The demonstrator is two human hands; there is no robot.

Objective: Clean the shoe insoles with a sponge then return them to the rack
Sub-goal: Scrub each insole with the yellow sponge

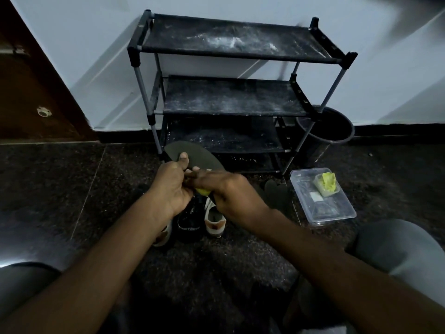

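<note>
Head view, the only 1. Centre frame: left grip [168,186] is clenched round the dark insole [192,156], thumb on top, the toe end pointing to 12 o'clock. Right grip [226,191] is curled over a yellow-green sponge [203,191] and presses it on the insole's near end. Only a sliver of sponge shows.

My read: the scrub step is in hand on insole 1, so the task is early. A second insole [277,192] lies on the floor at 3 o'clock of the grips, and I can't tell whether it is clean. None is on the rack [216,42] yet.

The next move calls for the sponge to stroke toward the toe while the left grip holds the insole steady. It looks thin and would likely bend under pressure.

At 6 o'clock under the grips stand a black shoe [189,219] and a white shoe [214,220], side by side. A third shoe is partly hidden under the left wrist.

The rack sits at 12 o'clock against the wall, its black fabric shelves dusty white. A black bin [322,131] is just beside its right leg at 2 o'clock. A clear plastic box [337,213] lies at 3 o'clock, a small tub [326,183] with something yellow-green in it.

The floor [72,189] is dark speckled stone. The wall [72,44] is pale, with a brown door [29,92] at 10 o'clock. The light is dim.
</note>
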